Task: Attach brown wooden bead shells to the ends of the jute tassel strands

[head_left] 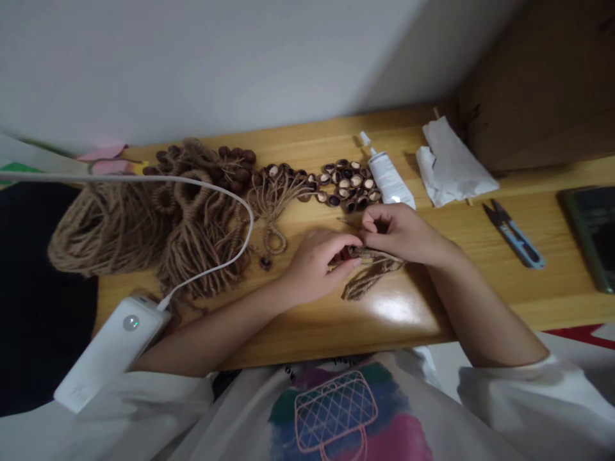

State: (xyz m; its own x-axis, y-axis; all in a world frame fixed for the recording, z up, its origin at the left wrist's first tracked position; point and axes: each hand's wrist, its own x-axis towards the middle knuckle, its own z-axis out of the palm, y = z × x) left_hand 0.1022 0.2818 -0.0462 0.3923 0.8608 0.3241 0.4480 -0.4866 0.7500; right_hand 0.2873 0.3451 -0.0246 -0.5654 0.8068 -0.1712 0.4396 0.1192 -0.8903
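Observation:
My left hand (319, 266) is closed, thumb and fingers pinching the wrapped end of a bundle of brown twine (362, 285) low over the table. The bundle's loose strands hang down to the right. Right beside it, my right hand (403, 234) is closed too, its fingertips pinched at the bundle's upper end on what looks like a strand of twine. A thin brown tip (348, 222) sticks out to the left of those fingers; its kind is unclear. Just beyond the hands lie several halved brown nutshells (353, 186) and a white glue tube (390, 179).
A big skein of twine (108, 224), twine tassels (202, 243) and a small looped tassel (275, 240) lie at left. A white cable crosses above them to a power bank (113, 352). Thread snips (516, 237), crumpled white paper (449, 166), a phone (593, 234) and a cardboard box (538, 96) are right.

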